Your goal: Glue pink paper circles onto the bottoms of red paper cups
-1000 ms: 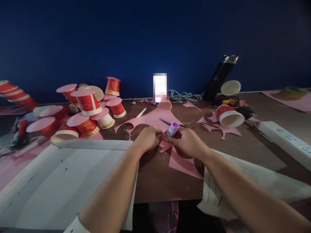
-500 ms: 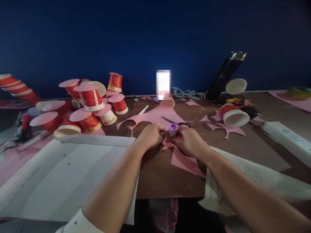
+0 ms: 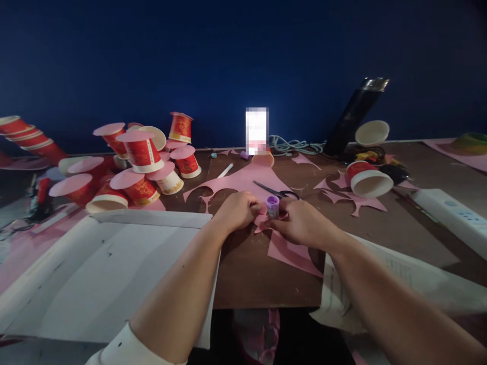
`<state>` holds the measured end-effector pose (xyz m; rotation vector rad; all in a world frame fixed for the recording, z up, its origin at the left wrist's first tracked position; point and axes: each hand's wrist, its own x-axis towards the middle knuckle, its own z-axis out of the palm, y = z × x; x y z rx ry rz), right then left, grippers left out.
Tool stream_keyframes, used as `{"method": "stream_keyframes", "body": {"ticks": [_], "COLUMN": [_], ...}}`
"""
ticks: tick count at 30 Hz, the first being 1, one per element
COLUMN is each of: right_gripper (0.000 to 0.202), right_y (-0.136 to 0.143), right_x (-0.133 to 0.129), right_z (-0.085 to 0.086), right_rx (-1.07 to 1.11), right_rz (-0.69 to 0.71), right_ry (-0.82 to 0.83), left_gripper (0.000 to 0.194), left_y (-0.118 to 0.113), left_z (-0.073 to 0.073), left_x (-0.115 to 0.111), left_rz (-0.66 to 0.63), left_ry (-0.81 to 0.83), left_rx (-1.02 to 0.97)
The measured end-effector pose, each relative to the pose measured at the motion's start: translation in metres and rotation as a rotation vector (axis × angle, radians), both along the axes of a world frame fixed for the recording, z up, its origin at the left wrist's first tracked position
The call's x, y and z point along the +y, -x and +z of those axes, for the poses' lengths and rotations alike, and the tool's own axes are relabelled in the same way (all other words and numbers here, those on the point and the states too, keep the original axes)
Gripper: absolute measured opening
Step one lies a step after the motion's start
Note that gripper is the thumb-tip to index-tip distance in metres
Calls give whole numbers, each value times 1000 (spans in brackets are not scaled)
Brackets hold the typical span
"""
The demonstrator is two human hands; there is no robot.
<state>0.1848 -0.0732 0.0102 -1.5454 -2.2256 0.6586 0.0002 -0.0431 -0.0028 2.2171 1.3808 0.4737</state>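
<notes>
Purple tube in right hand, label illegible

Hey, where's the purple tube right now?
In the head view, the purple tube is near the middle, held in the right hand, just right of the left hand and nearer than the scissors.
</notes>
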Motion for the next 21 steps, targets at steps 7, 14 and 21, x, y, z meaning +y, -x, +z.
{"method": "stream_keyframes", "body": {"ticks": [7,14,21], "right_gripper": [29,23,26], "right_y": [-10,4,2], "right_x": [6,7,9], "right_z": [3,-16,-17], "right_rx": [226,118,-8], "right_rz": [-141,-36,-28], "right_ry": [-61,-85,-97], "left_gripper": [22,23,26], "left_y": [-1,0,0], "left_z": [1,2,1], "left_x": [0,-1,-1], "left_rz": [60,22,50], "left_ry": [42,22,45], "left_rx": [7,-8,2]}}
